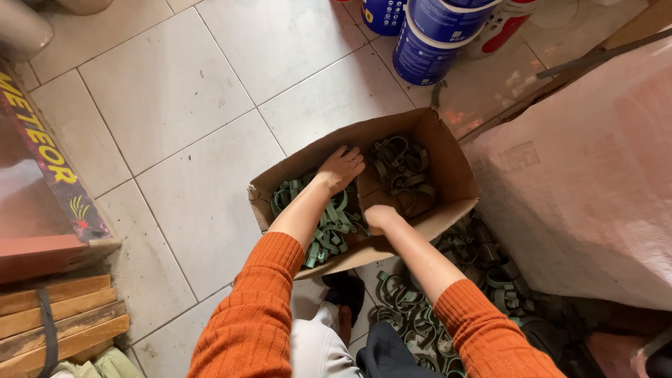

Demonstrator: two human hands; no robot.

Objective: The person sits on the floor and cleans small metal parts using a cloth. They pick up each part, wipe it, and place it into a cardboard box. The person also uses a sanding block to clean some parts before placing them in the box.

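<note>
One open cardboard box (448, 168) is sitting on the tiled floor (175, 105), holding two heaps of green pipe clamps (329, 227). The left hand (341, 168) is lying flat and released on the left heap; the right hand (380, 217) is curling closed inside the box, its contents impossible to tell. More loose clamps (413, 315) are lying below; two blue tubs (427, 38) are standing above

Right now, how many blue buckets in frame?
2, both at the top edge beyond the box: one big bucket, one smaller bucket to its left, cut off by the frame. More may sit out of view.
</note>
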